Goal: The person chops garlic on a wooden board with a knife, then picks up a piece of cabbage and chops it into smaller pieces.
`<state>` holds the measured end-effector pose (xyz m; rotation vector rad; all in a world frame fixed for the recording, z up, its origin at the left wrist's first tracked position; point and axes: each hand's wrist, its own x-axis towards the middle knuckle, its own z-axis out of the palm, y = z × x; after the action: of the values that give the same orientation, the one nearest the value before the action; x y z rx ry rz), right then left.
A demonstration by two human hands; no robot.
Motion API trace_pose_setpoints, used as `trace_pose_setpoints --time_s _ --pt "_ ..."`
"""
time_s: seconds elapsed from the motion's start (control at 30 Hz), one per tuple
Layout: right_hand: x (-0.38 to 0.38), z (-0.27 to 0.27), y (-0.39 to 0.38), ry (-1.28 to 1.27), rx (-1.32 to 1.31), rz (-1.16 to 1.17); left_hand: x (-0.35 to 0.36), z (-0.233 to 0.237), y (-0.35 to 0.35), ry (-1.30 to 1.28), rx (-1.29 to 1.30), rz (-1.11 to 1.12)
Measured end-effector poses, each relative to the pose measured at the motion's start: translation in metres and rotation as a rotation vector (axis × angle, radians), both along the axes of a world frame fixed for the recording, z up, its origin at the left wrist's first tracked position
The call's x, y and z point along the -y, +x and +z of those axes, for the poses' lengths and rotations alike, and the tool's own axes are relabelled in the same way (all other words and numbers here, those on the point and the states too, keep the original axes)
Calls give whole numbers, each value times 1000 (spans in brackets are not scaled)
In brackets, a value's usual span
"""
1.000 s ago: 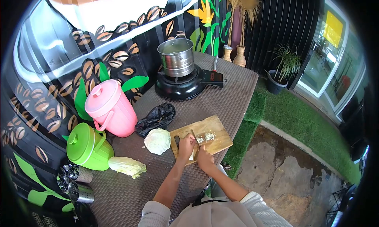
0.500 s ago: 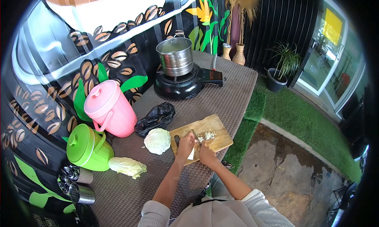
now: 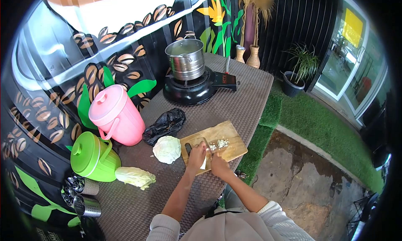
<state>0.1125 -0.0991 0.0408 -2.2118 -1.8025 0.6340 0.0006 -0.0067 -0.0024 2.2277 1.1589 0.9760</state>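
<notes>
Chopping is in hand on the cutting board, by the look of it. Both hands sit close together at its near edge. The left hand curls down on a pale vegetable piece — pinning or pinching, I cannot tell — and the right hand is closed round a knife, its blade angled over the board. A small heap of chopped bits lies just beyond the blade. The next cut wants the left fingertips tucked clear of the edge. Just left of the board is a cabbage half, behind that a black bag, and well beyond the board a pot — nothing crowds the blade.
</notes>
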Motion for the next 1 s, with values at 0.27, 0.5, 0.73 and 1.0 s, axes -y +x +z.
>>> trace_pose_setpoints --time_s 0.27,0.5,0.73,1.0 --pt "-4 -7 -2 -20 -24 -48 0 7 2 -101 89 -25" --pt "4 -13 -12 -41 -51 -117 5 11 4 -197 126 18" --pt "2 -10 1 29 40 -1 5 9 1 -132 220 24" --pt "-4 -13 4 32 35 12 8 5 1 -123 173 -24"
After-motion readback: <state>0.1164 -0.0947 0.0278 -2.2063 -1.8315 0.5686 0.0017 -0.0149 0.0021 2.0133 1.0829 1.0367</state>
